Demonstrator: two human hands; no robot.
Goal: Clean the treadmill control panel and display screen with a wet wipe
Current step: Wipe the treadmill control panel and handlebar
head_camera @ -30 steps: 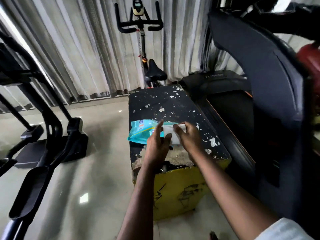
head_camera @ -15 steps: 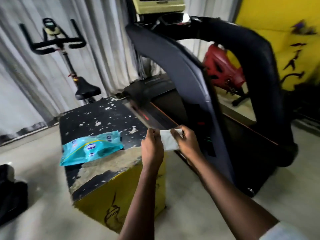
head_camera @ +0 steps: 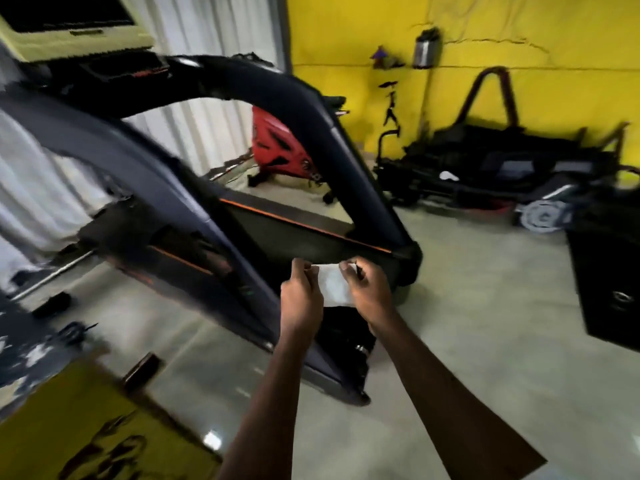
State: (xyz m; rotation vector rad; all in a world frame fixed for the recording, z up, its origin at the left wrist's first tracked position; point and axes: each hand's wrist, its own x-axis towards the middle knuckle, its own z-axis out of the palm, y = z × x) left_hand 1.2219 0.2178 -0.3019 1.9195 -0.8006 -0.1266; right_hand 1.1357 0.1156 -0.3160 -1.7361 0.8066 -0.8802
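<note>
Head view: wet wipe (head_camera: 333, 285) held before treadmill frame (head_camera: 188, 199), yellow box (head_camera: 69, 420) nearby.

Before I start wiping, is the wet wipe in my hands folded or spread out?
Spread, at least partly: the wet wipe lies flat between the left hand and right hand, each pinching an edge.

Glossy floor (head_camera: 485, 323), matt dark treadmill frame (head_camera: 277, 88), thin white wipe (head_camera: 334, 285).

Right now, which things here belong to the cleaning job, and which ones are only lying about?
For the job: wipe, pinched by left hand and right hand; treadmill; its screen, top left.
Lying about: red bike; yellow box; black machine parts; bottle.
</note>
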